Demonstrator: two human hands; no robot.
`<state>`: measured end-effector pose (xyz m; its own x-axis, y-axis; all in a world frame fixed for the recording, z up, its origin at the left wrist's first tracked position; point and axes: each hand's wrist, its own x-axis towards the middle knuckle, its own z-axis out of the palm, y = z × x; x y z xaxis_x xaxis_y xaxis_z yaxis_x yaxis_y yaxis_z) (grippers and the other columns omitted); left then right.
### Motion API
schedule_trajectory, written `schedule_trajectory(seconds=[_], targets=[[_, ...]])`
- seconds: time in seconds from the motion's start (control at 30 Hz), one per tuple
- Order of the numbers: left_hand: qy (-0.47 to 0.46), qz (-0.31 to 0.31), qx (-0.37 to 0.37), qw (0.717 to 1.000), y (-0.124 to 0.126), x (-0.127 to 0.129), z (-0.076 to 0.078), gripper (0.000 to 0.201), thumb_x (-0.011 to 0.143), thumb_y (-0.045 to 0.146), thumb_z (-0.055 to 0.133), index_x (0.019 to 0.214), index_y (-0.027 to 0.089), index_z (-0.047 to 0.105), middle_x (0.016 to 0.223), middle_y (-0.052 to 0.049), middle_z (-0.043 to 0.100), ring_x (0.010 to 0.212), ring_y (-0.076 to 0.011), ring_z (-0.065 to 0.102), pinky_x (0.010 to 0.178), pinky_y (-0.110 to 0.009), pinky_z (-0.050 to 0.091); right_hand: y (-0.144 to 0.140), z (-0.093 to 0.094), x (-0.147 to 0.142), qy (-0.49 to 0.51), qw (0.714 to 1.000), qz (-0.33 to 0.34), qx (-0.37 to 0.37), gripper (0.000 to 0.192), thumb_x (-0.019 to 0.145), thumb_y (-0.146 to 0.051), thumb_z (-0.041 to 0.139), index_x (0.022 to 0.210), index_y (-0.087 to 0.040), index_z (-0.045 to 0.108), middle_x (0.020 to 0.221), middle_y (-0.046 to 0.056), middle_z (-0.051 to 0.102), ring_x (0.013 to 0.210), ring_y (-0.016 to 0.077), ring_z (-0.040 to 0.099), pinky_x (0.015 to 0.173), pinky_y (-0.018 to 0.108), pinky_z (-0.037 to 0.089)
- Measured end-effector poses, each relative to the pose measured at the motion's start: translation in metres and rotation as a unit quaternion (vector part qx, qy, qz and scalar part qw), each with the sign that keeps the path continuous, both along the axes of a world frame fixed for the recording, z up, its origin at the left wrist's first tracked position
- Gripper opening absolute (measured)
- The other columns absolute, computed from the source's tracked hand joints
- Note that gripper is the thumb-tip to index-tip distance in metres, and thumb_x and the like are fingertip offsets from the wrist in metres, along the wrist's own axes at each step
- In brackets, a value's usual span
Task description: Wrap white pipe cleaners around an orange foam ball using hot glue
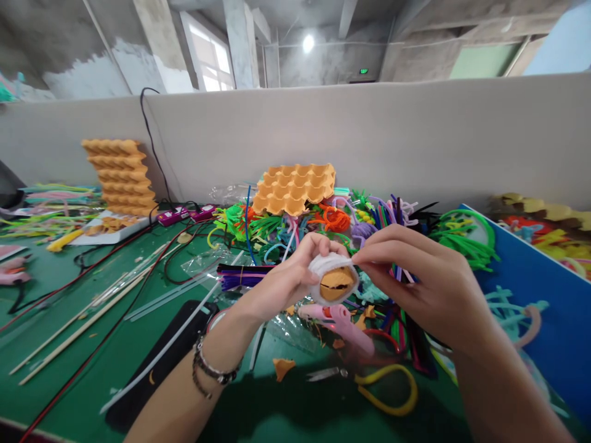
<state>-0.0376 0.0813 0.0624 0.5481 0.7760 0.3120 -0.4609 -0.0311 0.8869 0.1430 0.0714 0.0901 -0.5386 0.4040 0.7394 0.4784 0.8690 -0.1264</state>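
Observation:
My left hand (295, 267) is closed around a small orange egg-carton cup (336, 287) wrapped in fuzzy white pipe cleaner (319, 263). The cup's hollow side, with a dark slit across it, faces me. At its right rim my right hand (422, 283) is closed in a pinch, thumb and forefinger together on the edge of the white wrap. How much of the strand lies between those fingertips is hidden. Just below the cup lies a pink hot glue gun (344, 326). Scissors with a yellow handle (392, 403) rest nearer to me, beside a torn orange carton scrap (283, 368).
Coloured pipe cleaners (235, 221) pile up behind my hands, under an orange egg tray (295, 187). At left are wooden sticks (92, 314), a black phone-like slab (143, 381) and trailing cables. A blue board (535, 295) stands at right; a grey partition (369, 135) closes the back.

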Motion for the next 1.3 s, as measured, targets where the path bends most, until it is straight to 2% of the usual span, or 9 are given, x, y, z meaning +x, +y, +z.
schedule_trajectory(seconds=[0.23,0.4,0.5,0.67,0.77,0.87,1.07,1.2,1.3], targets=[[-0.003,-0.02,0.025,0.999,0.003,-0.004,-0.005,0.027,0.059,0.01,0.047,0.083,0.02,0.037,0.095,0.0,0.048,0.083,-0.0121,0.05,0.069,-0.024,0.036,0.003,-0.003,-0.001,-0.01,1.0,0.019,0.017,0.011,0.083,-0.008,0.052,0.087,-0.017,0.058,0.082,0.002,0.057,0.073,0.0057,0.056,0.063,0.015,0.045],[0.009,-0.023,0.056,0.998,0.001,-0.004,-0.006,0.032,0.059,0.008,0.044,0.087,0.021,0.039,0.099,0.001,0.045,0.086,-0.0127,0.047,0.071,-0.024,0.034,0.003,0.0,0.0,-0.012,0.999,0.039,-0.01,0.012,0.084,-0.008,0.05,0.085,-0.018,0.057,0.082,0.001,0.056,0.072,0.0059,0.055,0.061,0.014,0.045],[0.006,-0.031,0.051,0.998,0.002,-0.003,-0.006,0.037,0.056,0.009,0.046,0.09,0.022,0.041,0.098,0.001,0.044,0.086,-0.0136,0.045,0.07,-0.025,0.034,0.003,0.001,0.001,-0.008,0.997,0.041,-0.067,0.009,0.084,-0.015,0.052,0.09,-0.02,0.056,0.085,0.001,0.059,0.077,0.0083,0.057,0.066,0.018,0.047],[-0.025,-0.038,0.022,0.999,0.005,-0.002,-0.007,0.042,0.056,0.012,0.051,0.097,0.021,0.047,0.098,-0.001,0.045,0.086,-0.0145,0.046,0.071,-0.025,0.035,0.006,-0.003,0.001,0.014,0.981,0.065,-0.184,0.044,0.077,-0.039,0.062,0.115,-0.021,0.046,0.109,0.006,0.058,0.097,0.0154,0.058,0.078,0.023,0.05],[-0.058,-0.023,-0.019,0.998,0.004,0.0,-0.007,0.049,0.055,0.012,0.052,0.102,0.024,0.046,0.099,0.0,0.046,0.086,-0.0147,0.049,0.073,-0.025,0.037,0.006,-0.005,-0.002,-0.002,0.984,0.05,-0.171,0.048,0.074,-0.038,0.065,0.115,-0.022,0.047,0.109,0.006,0.056,0.096,0.0158,0.056,0.077,0.024,0.049],[-0.077,-0.007,-0.044,0.996,0.003,0.003,-0.008,0.056,0.053,0.01,0.052,0.106,0.026,0.046,0.101,0.001,0.045,0.089,-0.0146,0.049,0.076,-0.026,0.038,0.005,-0.005,-0.007,0.003,0.988,0.034,-0.153,0.039,0.076,-0.034,0.064,0.111,-0.022,0.051,0.103,0.005,0.055,0.09,0.0149,0.055,0.073,0.024,0.048],[-0.059,-0.007,-0.04,0.997,0.001,0.006,-0.01,0.059,0.052,0.009,0.053,0.108,0.028,0.047,0.103,0.001,0.044,0.09,-0.0138,0.048,0.073,-0.023,0.038,0.004,-0.006,-0.012,0.048,0.986,0.018,-0.156,0.021,0.078,-0.024,0.06,0.099,-0.022,0.057,0.094,0.004,0.056,0.081,0.013,0.054,0.063,0.023,0.046],[-0.034,0.02,-0.013,0.999,0.002,0.006,-0.013,0.049,0.062,0.024,0.058,0.109,0.028,0.046,0.105,0.001,0.044,0.09,-0.0143,0.047,0.074,-0.024,0.039,0.004,-0.007,-0.013,0.057,0.989,0.02,-0.137,0.023,0.074,-0.019,0.062,0.097,-0.021,0.058,0.092,0.003,0.056,0.077,0.0114,0.055,0.063,0.022,0.046],[0.035,0.04,0.031,0.998,0.003,0.003,-0.015,0.043,0.074,0.037,0.051,0.115,0.028,0.044,0.109,-0.001,0.046,0.092,-0.017,0.047,0.077,-0.028,0.038,0.004,-0.006,-0.012,0.036,0.992,0.021,-0.12,0.024,0.074,-0.018,0.062,0.098,-0.02,0.059,0.093,0.004,0.056,0.08,0.0126,0.056,0.067,0.024,0.048]])
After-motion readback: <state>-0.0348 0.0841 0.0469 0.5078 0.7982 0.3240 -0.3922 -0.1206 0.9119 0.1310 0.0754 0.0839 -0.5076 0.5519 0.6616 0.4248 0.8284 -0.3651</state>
